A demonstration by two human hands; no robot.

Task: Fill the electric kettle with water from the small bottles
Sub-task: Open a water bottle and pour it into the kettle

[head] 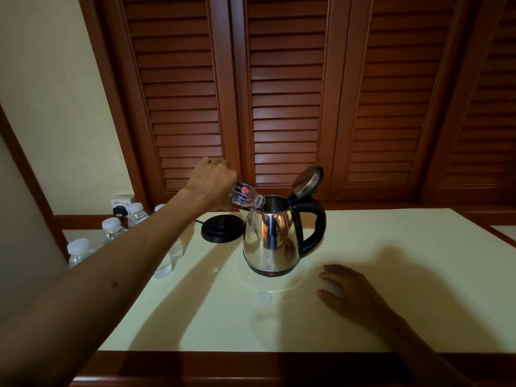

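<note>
Mid-pour at the table: I watch the left hand [213, 181] grasp a small bottle [245, 197] by its body and tip it neck-down, its mouth at the rim of the open kettle [272, 238]. The kettle stands upright on the pale table [405, 275] with its lid [307, 182] flipped back, off its black base [222, 228], which lies just behind and to the left with a cord running off. The right hand [351, 293] lies flat and released on the table, to the right of the kettle, holding nothing.

A loose white cap [264, 298] sits on the table in front of the kettle, so I judge it belongs to the tipped bottle. I cannot see a stream of water, nor the level inside the kettle, so how much has gone in is not something I can tell.

To the left, at least 4 capped bottles [113, 227] wait on a lower shelf, and 1 clear bottle [169, 258] stands on the table partly hidden by the left forearm; whether it is full or spent I cannot say. My reading: the filling is underway, with capped bottles not yet opened and the kettle not yet closed or set on its base.
</note>
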